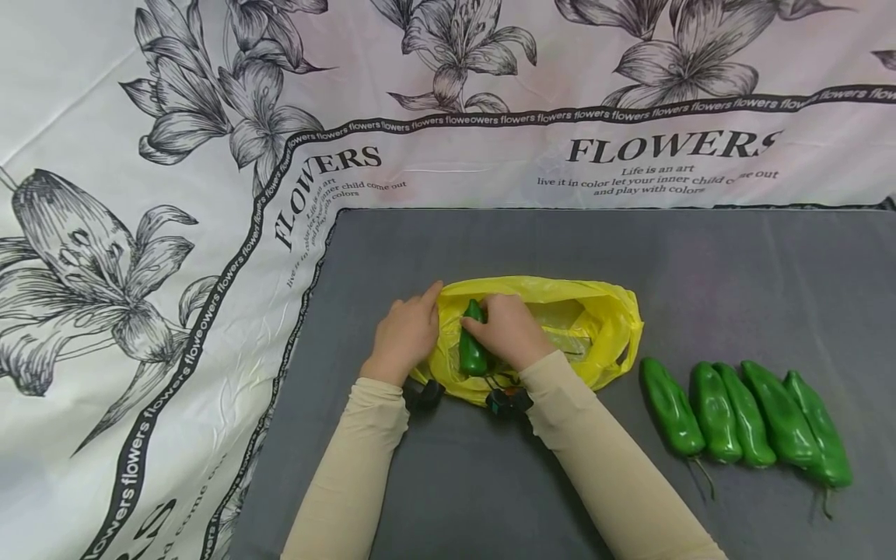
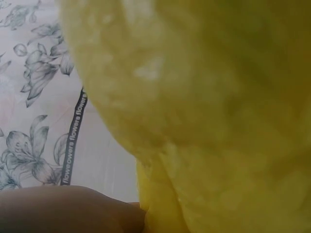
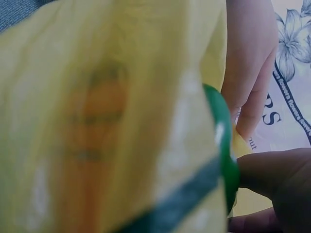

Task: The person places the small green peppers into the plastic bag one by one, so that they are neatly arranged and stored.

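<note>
Five green peppers [image 1: 747,418] lie side by side on the grey worktop [image 1: 490,498], farther from its left and far edges than the yellow bag [image 1: 609,311], whose mouth gapes wide. A sixth, the held pepper [image 1: 472,354], is at the left part of that mouth, pinched between the thumb and fingers of the right hand [image 1: 514,330], while the left hand [image 1: 404,334] grips the bag's left rim. The step in hand looks like passing a single pepper through the mouth; whether inward or outward, I cannot tell. Either way, the next move seems to call for the left hand to hold the rim steady and the right to guide the pepper past it without snagging the plastic
</note>
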Motion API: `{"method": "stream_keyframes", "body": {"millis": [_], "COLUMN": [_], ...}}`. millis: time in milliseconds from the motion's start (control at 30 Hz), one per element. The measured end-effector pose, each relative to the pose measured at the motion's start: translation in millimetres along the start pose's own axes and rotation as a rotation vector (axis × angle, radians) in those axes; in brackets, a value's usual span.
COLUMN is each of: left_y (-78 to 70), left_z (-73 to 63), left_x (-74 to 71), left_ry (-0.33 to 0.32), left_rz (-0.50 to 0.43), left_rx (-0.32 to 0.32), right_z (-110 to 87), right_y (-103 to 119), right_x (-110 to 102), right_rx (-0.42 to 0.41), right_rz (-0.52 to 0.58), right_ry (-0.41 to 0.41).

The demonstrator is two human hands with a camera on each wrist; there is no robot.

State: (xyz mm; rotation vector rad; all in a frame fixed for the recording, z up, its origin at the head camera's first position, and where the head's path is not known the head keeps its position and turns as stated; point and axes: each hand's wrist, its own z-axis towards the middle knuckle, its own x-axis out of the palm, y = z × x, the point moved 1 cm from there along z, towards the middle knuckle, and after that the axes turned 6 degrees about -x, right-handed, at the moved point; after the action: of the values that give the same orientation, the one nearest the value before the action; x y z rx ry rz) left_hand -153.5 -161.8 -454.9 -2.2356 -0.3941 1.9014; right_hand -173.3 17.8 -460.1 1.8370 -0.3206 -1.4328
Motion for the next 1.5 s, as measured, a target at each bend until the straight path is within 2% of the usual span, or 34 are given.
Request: {"method": "stream_keyframes", "body": {"millis": [367,633,833,1300,1500], "left_y": [-0.8,-3.2,-4.5,-3.1,-3.6], "left_z": [-0.8,-0.7,-1.6,-2.8,-3.0], "left_x": [-0.8,1.2,2.0,2.5,-0.3], "left_ry": [0.000,-0.012,-0.020,0.005,-0.008], "left_rz": [0.001,0.025,0.036,-0.005,0.004], "left_rx": [0.000,-0.023,-0.033,0.011,0.001], "right_z": [-5.5,-11.7,-14.2,-29.7,-34.8], "right_y": [2,5,7,5,8], "right_x": [-4,-8,-10,-17,-23], "right_rx": [0.010,0.026,0.017,0.018,0.001], "right_rz": [-0.008,-0.120,-0.164,-0.168,-0.159], "right_ry": [-0.004,-0.015,-0.029,-0.030,-0.041]}}
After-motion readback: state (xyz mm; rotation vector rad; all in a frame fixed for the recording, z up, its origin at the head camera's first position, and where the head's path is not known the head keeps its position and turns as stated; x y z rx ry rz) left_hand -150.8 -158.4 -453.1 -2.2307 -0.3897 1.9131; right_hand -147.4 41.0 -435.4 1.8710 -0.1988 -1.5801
